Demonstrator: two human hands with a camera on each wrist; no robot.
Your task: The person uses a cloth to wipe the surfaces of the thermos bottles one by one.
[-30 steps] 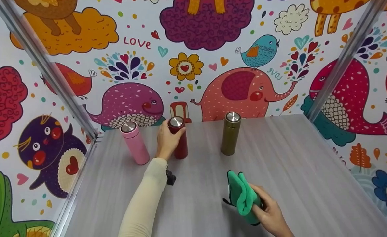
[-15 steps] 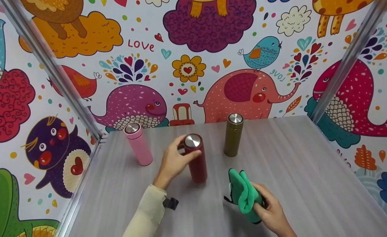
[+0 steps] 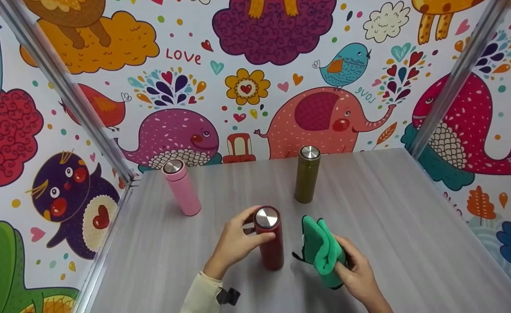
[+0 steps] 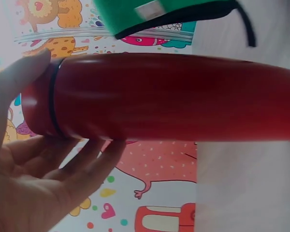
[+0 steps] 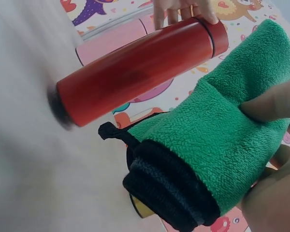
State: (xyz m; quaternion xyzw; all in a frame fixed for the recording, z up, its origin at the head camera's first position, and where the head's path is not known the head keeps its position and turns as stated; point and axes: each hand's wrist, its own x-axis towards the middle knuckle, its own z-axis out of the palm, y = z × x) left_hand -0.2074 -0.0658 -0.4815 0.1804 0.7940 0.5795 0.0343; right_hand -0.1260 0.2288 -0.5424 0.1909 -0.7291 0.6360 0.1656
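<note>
My left hand (image 3: 236,241) grips a red thermos flask (image 3: 273,248) near its silver-topped lid, thumb on one side and fingers on the other. The flask stands upright; whether its base touches the table I cannot tell. In the right wrist view the same red flask (image 5: 140,70) lies across the picture, with left fingertips (image 5: 210,12) at its lid. My right hand (image 3: 359,269) pinches a folded green cloth (image 3: 322,248) with black edging and a black loop, just right of the flask. Close up, the cloth (image 5: 203,140) looks fluffy, the thumb pressing into its fold.
A pink flask (image 3: 183,191) stands at the left on the grey table (image 3: 394,226), and an olive-green flask (image 3: 307,178) farther back, right of the middle. Cartoon-printed walls (image 3: 246,121) with metal corner strips enclose the table's back and sides.
My left hand has brought the red flask from the back row toward me and to the right, close beside the green cloth. The right hand with the cloth stays nearly still.
</note>
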